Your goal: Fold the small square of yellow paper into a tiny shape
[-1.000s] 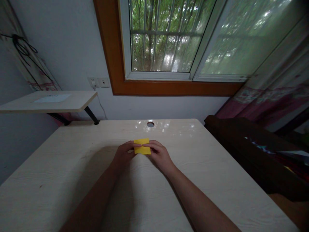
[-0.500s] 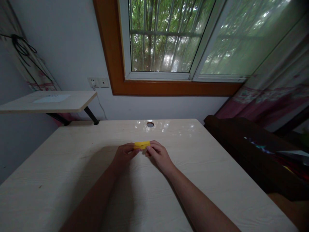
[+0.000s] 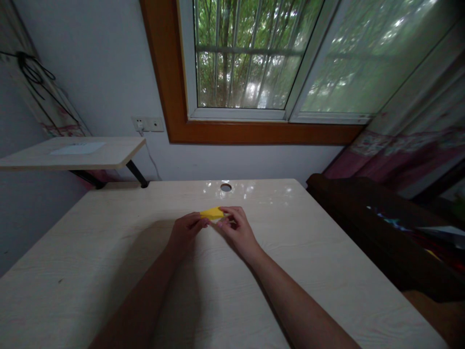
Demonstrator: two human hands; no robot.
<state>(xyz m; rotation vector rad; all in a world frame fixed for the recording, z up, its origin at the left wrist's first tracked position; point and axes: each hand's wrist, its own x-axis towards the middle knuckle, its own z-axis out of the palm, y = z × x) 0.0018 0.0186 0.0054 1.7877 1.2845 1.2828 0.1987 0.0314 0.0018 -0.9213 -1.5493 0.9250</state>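
Note:
A small piece of folded yellow paper [image 3: 211, 213] is held above the far middle of the pale wooden desk [image 3: 290, 271]. My left hand [image 3: 187, 230] pinches its left end between thumb and fingers. At the right end, my right hand [image 3: 238, 227] has its fingertips on the upper corner, with the thumb lower and a little apart. Fingers hide both ends of the paper, so its full shape cannot be made out.
A round cable hole [image 3: 225, 187] is near the desk's back edge. On the left stands a raised shelf [image 3: 127, 148] bearing a white sheet [image 3: 78, 148]. A dark wooden piece of furniture [image 3: 348, 218] adjoins the right side, below a curtain. The window is behind.
The yellow paper has tilted, its right end rising and showing a smoother face. My right fingers have moved up slightly and the thumb has come away from the paper's front.

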